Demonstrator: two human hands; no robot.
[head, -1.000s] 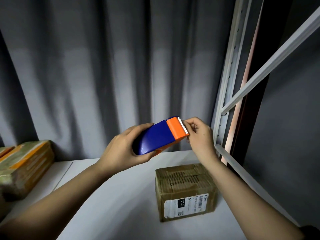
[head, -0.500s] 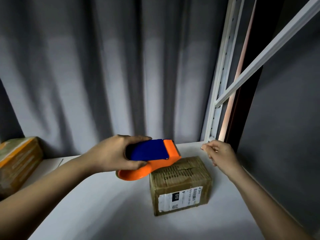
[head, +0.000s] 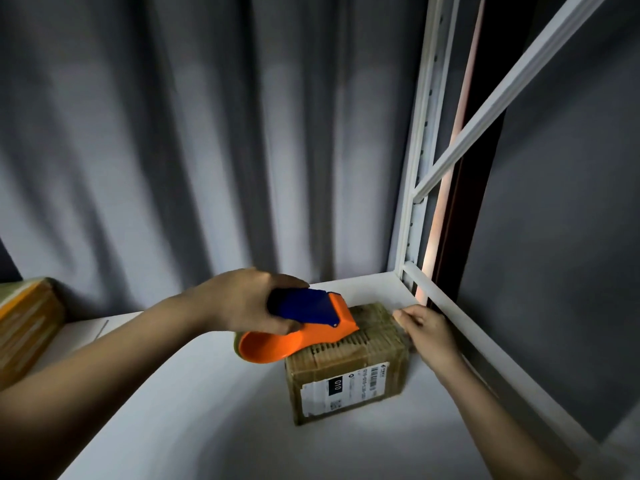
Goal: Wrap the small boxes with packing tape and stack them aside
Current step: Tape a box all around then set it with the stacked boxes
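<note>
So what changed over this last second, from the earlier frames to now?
The left hand brought the tape dispenser down from mid-air onto the top of the small box. The right hand, which was pinching at the dispenser's cutter end, moved away to the box's far right top edge, its fingers pinched; no tape can be made out in them. The left hand's grip on the dispenser, the box's place on the shelf and the wrapped parcel stayed.

tape dispenser point(head: 304, 327) on box point(head: 349, 372) | box on shelf point(head: 194, 420), right
</note>
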